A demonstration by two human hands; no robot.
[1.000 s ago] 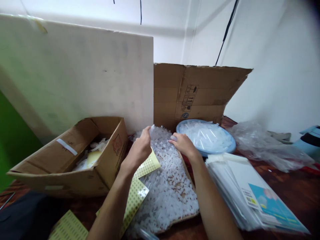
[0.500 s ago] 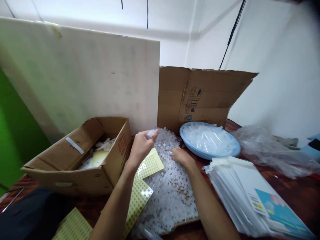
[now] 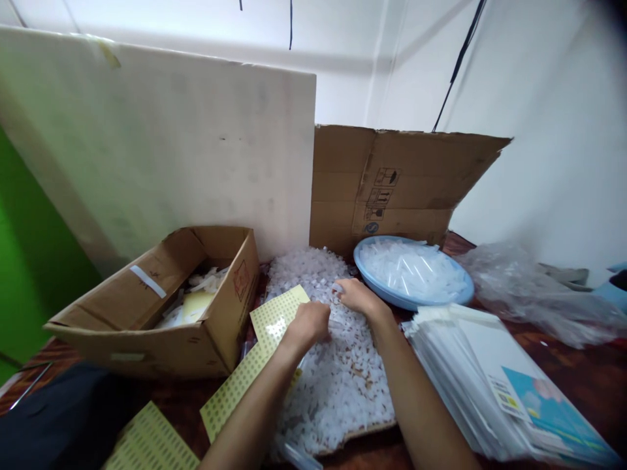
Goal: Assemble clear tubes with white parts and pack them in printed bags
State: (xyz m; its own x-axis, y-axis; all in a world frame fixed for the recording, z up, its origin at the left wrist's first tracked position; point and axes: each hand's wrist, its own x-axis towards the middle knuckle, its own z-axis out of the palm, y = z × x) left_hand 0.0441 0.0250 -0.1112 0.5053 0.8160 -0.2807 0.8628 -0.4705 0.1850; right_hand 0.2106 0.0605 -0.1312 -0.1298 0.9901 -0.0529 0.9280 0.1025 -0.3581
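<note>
My left hand (image 3: 313, 321) is closed over the pile, knuckles up, at the right edge of a yellow sheet of small round dots (image 3: 279, 307). Its fingertips are hidden, so what they hold cannot be made out. Just beyond it, my right hand (image 3: 356, 295) pinches a small translucent plastic piece (image 3: 337, 287). Both hands are above a heap of small whitish plastic pieces (image 3: 337, 391) spread on a cardboard sheet. A second dotted yellow sheet (image 3: 230, 385) lies partly under my left forearm.
An open cardboard box (image 3: 196, 346) with scraps stands at left. A blue basin (image 3: 411, 303) of clear plastic pieces is at back right, before a cardboard panel (image 3: 337, 176). Stacked white packets (image 3: 450, 385) lie at right beside crumpled clear plastic (image 3: 519, 281). Another yellow sheet (image 3: 151, 440) lies front left.
My left hand has come down and right from the far end of the heap, closer to me. The whitish piece seen in it earlier is out of sight. My right hand has shifted slightly.
</note>
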